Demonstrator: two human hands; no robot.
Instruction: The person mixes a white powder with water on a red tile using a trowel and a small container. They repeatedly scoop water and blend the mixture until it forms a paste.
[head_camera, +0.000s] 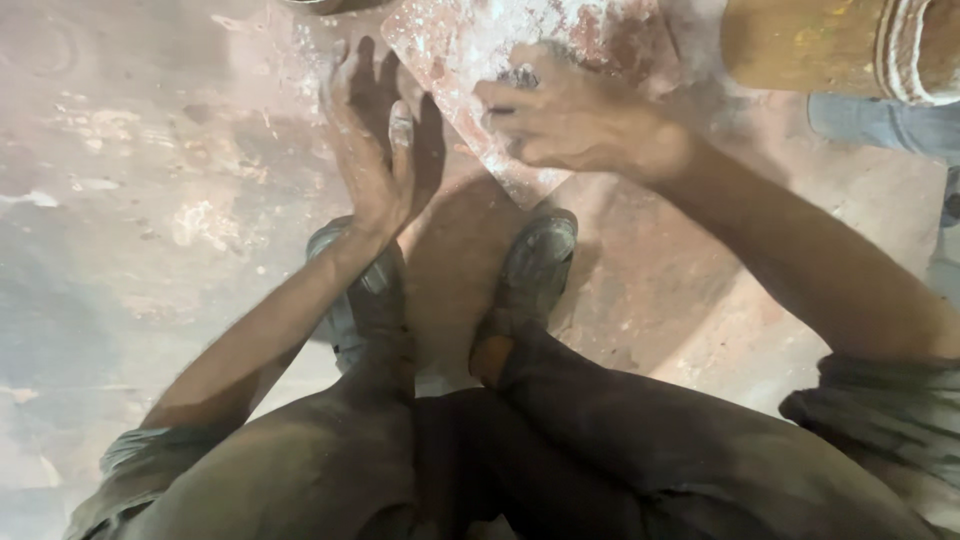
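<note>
Dust-darkened trousered knees (480, 470) and grey shoes (535, 255) frame a squatting worker on the stained reddish concrete floor (150, 200). Ahead of both hands lies a flat, reddish, powder-streaked stone slab (470, 50), likely heavy, stiff and brittle, best gripped at its edges. Left hand (375, 140) lies spread flat beside it; right hand (560, 115) presses curled fingers on its near corner.

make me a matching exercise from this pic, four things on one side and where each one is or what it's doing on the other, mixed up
Things:
1. left hand
2. right hand
3. reddish slab
4. shoes

States:
A. lies on the floor, dusted with white powder
B. flat and open beside the slab's left edge
C. on the floor below both hands
D. fingers curled, pressing on the slab

Pairs: 1-B, 2-D, 3-A, 4-C
</note>
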